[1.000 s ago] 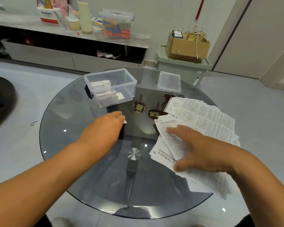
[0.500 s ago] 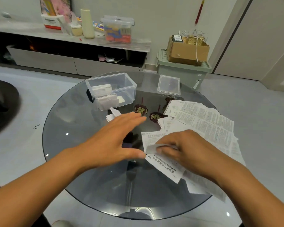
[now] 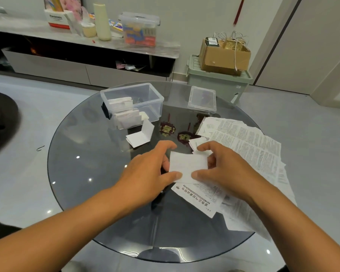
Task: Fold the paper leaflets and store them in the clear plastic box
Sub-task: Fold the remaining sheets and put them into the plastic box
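You are in the folding step. Your left hand and right hand hold one leaflet between them, just above the glass table. On each side the thumb and the curled fingers pinch an edge of the paper, so neither hand is free. The leaflet looks already folded at least once, I think, because it is small and shows its blank side.

The next move, in my judgement, is one more fold and a firm crease, then carry it to the clear box at the far side of the table. Several folded leaflets already stand inside the box, and one folded piece lies outside, just in front of it. The unfolded pile waits at your right.

Your right hand and arm cover part of this pile, so you cannot count the sheets. The print is too small to read.
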`<action>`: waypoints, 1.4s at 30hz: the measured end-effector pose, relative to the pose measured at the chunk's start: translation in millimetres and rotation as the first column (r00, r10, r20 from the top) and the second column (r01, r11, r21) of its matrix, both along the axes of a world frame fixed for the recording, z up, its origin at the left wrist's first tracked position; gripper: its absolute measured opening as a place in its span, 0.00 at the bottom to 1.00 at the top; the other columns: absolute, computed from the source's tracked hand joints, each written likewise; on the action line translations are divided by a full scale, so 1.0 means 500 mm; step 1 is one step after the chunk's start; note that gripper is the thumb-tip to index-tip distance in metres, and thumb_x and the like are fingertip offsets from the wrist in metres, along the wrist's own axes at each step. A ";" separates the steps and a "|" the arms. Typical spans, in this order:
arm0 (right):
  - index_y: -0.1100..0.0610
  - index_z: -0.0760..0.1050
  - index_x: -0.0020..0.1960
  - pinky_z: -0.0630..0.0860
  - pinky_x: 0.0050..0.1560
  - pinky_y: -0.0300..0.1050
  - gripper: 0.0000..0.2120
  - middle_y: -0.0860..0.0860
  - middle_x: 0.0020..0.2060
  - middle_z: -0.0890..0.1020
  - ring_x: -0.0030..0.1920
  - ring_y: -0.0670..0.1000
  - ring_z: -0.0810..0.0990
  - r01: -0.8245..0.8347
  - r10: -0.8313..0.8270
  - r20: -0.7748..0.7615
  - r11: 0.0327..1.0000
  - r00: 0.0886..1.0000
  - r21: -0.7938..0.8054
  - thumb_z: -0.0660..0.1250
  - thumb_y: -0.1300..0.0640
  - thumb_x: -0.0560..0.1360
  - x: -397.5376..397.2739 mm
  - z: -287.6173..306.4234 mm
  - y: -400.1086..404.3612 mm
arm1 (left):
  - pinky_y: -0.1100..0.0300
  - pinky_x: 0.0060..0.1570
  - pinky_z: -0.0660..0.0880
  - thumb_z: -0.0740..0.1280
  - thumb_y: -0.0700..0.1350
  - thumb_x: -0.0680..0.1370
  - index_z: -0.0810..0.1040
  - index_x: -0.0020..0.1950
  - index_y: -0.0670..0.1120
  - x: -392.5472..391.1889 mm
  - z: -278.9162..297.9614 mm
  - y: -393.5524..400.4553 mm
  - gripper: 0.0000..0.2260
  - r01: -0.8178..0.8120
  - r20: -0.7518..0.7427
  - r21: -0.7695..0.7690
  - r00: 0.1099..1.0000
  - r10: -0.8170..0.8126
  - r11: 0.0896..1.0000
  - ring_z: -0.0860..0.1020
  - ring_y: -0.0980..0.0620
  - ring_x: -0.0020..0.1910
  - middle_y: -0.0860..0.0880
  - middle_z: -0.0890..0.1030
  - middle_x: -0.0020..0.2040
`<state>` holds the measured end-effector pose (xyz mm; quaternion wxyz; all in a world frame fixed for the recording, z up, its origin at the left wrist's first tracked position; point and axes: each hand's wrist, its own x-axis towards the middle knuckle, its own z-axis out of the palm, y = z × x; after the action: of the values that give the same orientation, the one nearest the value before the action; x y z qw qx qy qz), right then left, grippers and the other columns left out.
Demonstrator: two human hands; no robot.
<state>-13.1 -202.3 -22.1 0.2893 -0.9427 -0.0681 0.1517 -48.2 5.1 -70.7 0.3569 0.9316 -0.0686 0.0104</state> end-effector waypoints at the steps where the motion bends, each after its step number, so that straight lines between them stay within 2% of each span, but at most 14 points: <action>1: 0.38 0.67 0.69 0.78 0.48 0.46 0.31 0.43 0.47 0.79 0.47 0.46 0.80 0.012 -0.011 0.031 0.999 0.999 -0.040 0.78 0.45 0.72 -0.001 -0.004 0.003 | 0.54 0.48 0.76 0.72 0.58 0.76 0.62 0.71 0.64 0.001 -0.002 -0.002 0.28 -0.006 0.035 0.054 0.999 0.004 0.999 0.75 0.58 0.44 0.61 0.75 0.51; 4: 0.39 0.64 0.73 0.76 0.61 0.56 0.32 0.42 0.52 0.77 0.54 0.49 0.79 0.058 -0.041 0.111 0.987 0.993 -0.152 0.74 0.41 0.74 -0.003 -0.009 0.002 | 0.55 0.56 0.73 0.70 0.61 0.77 0.68 0.72 0.61 0.006 -0.006 0.002 0.25 0.074 0.161 0.190 0.981 -0.105 0.979 0.69 0.57 0.56 0.60 0.69 0.60; 6: 0.39 0.64 0.72 0.78 0.58 0.55 0.27 0.42 0.49 0.79 0.51 0.49 0.80 0.084 -0.071 0.103 0.989 0.992 -0.125 0.70 0.41 0.77 -0.001 -0.008 -0.005 | 0.53 0.59 0.71 0.64 0.67 0.77 0.75 0.68 0.58 0.010 -0.004 0.007 0.23 0.167 0.195 0.342 0.950 -0.244 0.925 0.69 0.55 0.58 0.59 0.72 0.62; 9: 0.39 0.65 0.71 0.78 0.49 0.47 0.22 0.42 0.46 0.82 0.46 0.45 0.82 0.101 -0.100 0.021 0.995 0.995 -0.017 0.66 0.40 0.80 0.004 -0.003 -0.013 | 0.54 0.61 0.69 0.55 0.76 0.73 0.75 0.70 0.58 0.014 0.003 0.006 0.33 0.234 0.116 0.454 0.941 -0.318 0.859 0.69 0.55 0.57 0.59 0.73 0.63; 15: 0.43 0.70 0.71 0.78 0.44 0.39 0.18 0.50 0.42 0.87 0.40 0.44 0.87 0.132 -0.102 -0.097 0.908 0.990 0.397 0.66 0.47 0.82 -0.002 0.011 -0.003 | 0.54 0.55 0.72 0.61 0.70 0.77 0.80 0.64 0.58 0.020 0.012 0.013 0.24 0.272 0.111 0.399 0.934 -0.341 0.876 0.70 0.55 0.52 0.59 0.75 0.58; 18: 0.44 0.71 0.69 0.81 0.54 0.43 0.15 0.49 0.45 0.88 0.47 0.47 0.88 0.065 -0.003 -0.113 0.836 0.994 0.544 0.62 0.57 0.85 -0.007 0.023 0.001 | 0.56 0.51 0.72 0.68 0.66 0.75 0.76 0.60 0.60 0.017 0.013 0.018 0.18 0.271 0.141 0.332 0.933 -0.332 0.904 0.71 0.58 0.51 0.62 0.75 0.52; 20: 0.43 0.73 0.67 0.79 0.56 0.44 0.16 0.43 0.48 0.88 0.51 0.43 0.86 -0.096 0.126 -0.048 0.908 0.991 0.408 0.63 0.60 0.84 -0.010 0.016 -0.001 | 0.58 0.52 0.74 0.73 0.65 0.71 0.67 0.64 0.62 0.013 0.017 0.021 0.26 0.232 0.105 0.204 0.961 -0.257 0.951 0.72 0.60 0.53 0.64 0.74 0.51; 24: 0.40 0.77 0.63 0.80 0.57 0.42 0.17 0.35 0.52 0.85 0.53 0.37 0.82 -0.219 0.231 -0.031 0.952 0.972 0.213 0.67 0.61 0.82 -0.014 -0.009 0.007 | 0.63 0.54 0.75 0.78 0.61 0.69 0.56 0.75 0.67 0.010 0.021 0.026 0.42 0.238 0.071 0.100 0.967 -0.246 0.966 0.74 0.63 0.55 0.64 0.68 0.66; 26: 0.41 0.78 0.62 0.78 0.54 0.37 0.18 0.34 0.51 0.85 0.53 0.35 0.81 -0.231 0.241 -0.022 0.948 0.970 0.218 0.70 0.61 0.79 -0.013 -0.013 0.010 | 0.62 0.58 0.73 0.76 0.62 0.71 0.64 0.74 0.64 0.013 0.021 0.033 0.35 0.259 0.068 0.160 0.960 -0.272 0.953 0.73 0.63 0.58 0.63 0.62 0.72; 28: 0.40 0.79 0.59 0.75 0.51 0.33 0.18 0.33 0.50 0.82 0.51 0.34 0.80 -0.252 0.261 -0.022 0.947 0.965 0.198 0.75 0.59 0.76 -0.009 -0.017 0.009 | 0.59 0.61 0.73 0.71 0.63 0.75 0.75 0.69 0.59 0.017 0.016 0.045 0.23 0.269 0.107 0.272 0.946 -0.307 0.924 0.72 0.59 0.62 0.59 0.66 0.72; 31: 0.36 0.76 0.61 0.72 0.49 0.34 0.22 0.37 0.51 0.76 0.47 0.38 0.77 -0.261 0.265 -0.027 0.960 0.964 0.099 0.79 0.52 0.72 -0.011 -0.017 0.009 | 0.55 0.54 0.77 0.64 0.61 0.79 0.82 0.58 0.53 0.023 0.009 0.050 0.17 0.259 0.192 0.401 0.914 -0.357 0.879 0.75 0.56 0.56 0.57 0.78 0.59; 34: 0.38 0.74 0.63 0.68 0.47 0.29 0.23 0.35 0.52 0.72 0.49 0.33 0.73 -0.286 0.284 0.047 0.958 0.958 0.036 0.79 0.47 0.72 -0.014 -0.022 0.014 | 0.54 0.49 0.78 0.60 0.58 0.81 0.83 0.55 0.51 0.027 0.002 0.048 0.16 0.248 0.248 0.443 0.890 -0.384 0.861 0.75 0.54 0.50 0.55 0.80 0.53; 38: 0.40 0.75 0.63 0.72 0.52 0.35 0.17 0.36 0.51 0.73 0.50 0.38 0.73 -0.298 0.307 0.198 0.952 0.931 -0.073 0.73 0.44 0.76 -0.015 -0.030 0.019 | 0.54 0.46 0.75 0.58 0.54 0.83 0.79 0.48 0.51 0.032 0.004 0.042 0.13 0.208 0.277 0.417 0.898 -0.342 0.885 0.73 0.54 0.45 0.56 0.78 0.46; 42: 0.41 0.79 0.58 0.77 0.51 0.46 0.09 0.38 0.48 0.81 0.48 0.40 0.78 -0.278 0.269 0.265 0.960 0.926 -0.001 0.70 0.44 0.78 -0.016 -0.045 0.022 | 0.47 0.43 0.75 0.56 0.58 0.82 0.72 0.44 0.55 0.021 0.011 0.038 0.12 0.185 0.152 0.138 0.967 -0.205 0.973 0.74 0.55 0.41 0.55 0.76 0.40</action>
<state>-20.9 -191.6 -44.6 0.2710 -0.9302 -0.2393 0.0628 -37.7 24.0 -65.0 0.2914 0.9363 -0.1898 0.0482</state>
